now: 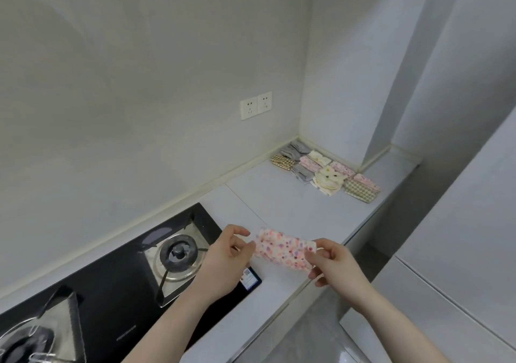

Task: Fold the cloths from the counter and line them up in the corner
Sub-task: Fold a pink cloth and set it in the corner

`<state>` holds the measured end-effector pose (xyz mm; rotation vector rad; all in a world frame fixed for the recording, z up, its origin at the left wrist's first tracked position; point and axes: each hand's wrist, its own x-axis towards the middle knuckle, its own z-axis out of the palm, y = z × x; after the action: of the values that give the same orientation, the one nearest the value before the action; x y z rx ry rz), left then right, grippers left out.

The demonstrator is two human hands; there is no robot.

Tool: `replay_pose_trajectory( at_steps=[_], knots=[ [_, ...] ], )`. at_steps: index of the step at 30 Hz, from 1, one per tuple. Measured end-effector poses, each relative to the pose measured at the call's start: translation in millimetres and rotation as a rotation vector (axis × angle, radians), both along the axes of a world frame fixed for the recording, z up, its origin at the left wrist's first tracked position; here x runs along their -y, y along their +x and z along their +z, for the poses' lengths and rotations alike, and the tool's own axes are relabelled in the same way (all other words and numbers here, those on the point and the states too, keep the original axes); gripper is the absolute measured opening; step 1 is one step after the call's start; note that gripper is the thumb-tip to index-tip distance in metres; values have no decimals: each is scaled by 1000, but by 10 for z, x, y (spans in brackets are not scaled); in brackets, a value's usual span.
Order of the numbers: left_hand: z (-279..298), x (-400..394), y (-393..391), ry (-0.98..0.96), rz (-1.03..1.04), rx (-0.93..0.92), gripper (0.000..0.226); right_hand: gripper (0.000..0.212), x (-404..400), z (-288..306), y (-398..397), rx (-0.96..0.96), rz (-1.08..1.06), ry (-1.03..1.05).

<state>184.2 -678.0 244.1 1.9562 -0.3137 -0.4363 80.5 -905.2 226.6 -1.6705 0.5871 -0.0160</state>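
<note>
A white cloth with pink and purple dots (282, 248) is folded into a narrow strip and held above the counter (279, 198). My left hand (229, 254) pinches its left end and my right hand (335, 262) pinches its right end. In the far corner lie several folded cloths (324, 167) in rows against the wall: grey, checked, floral pink and cream ones.
A black gas hob (120, 295) with two burners fills the counter at the lower left, under my left forearm. A double wall socket (255, 105) sits above the counter. The counter's front edge drops off at the right.
</note>
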Motion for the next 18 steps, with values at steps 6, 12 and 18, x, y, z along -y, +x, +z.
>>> replay_pose_trajectory(
  at_steps=[6,12,18],
  knots=[
    [-189,241,332,114,-45,7,16,15,556,-231,344,-46,-244,155],
    [-441,533,710,247,-52,-12,15,20,1293,-660,858,-148,-329,198],
    [-583,1129,938,243,9,-63,13,46,2115,-1146,1402,-232,-444,310]
  ],
)
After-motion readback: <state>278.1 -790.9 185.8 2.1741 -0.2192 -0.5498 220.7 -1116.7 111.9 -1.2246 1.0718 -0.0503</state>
